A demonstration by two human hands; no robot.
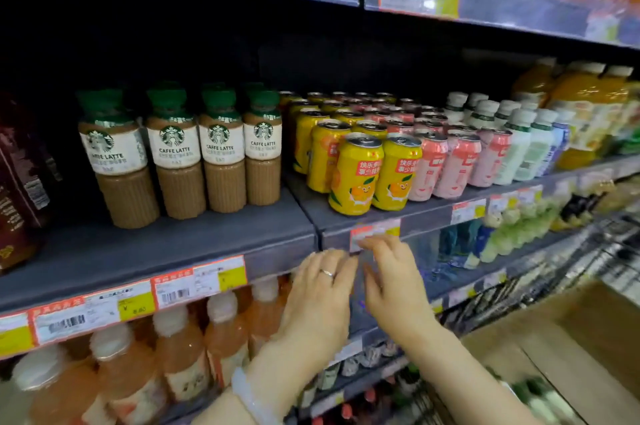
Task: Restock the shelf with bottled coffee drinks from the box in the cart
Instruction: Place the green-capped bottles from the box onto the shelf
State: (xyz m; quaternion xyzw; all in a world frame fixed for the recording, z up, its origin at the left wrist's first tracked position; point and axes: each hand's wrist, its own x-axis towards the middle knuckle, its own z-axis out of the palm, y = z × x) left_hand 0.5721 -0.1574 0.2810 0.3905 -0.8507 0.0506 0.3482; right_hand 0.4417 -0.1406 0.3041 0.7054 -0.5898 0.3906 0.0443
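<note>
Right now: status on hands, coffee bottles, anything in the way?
Left hand and right hand: no grip, both empty at the shelf edge. Caffe latte bottles upright in a front row, bare shelf before them. Yellow cans close on their right.

Rear coffee bottles (166, 92) sinking into shadow behind front row; count unclear. Box (568, 348) getting cut off by right and bottom edges; contents not showing. Cart (540, 272) wire blurring, mostly hiding behind box. Left hand (320, 293) and right hand (394, 282) motion-blurring at fingertips; contact with shelf (173, 244) front edge impossible to tell. Price tags (138, 303) print too small for reading. Dark carton (17, 182) getting cropped at left edge.
</note>
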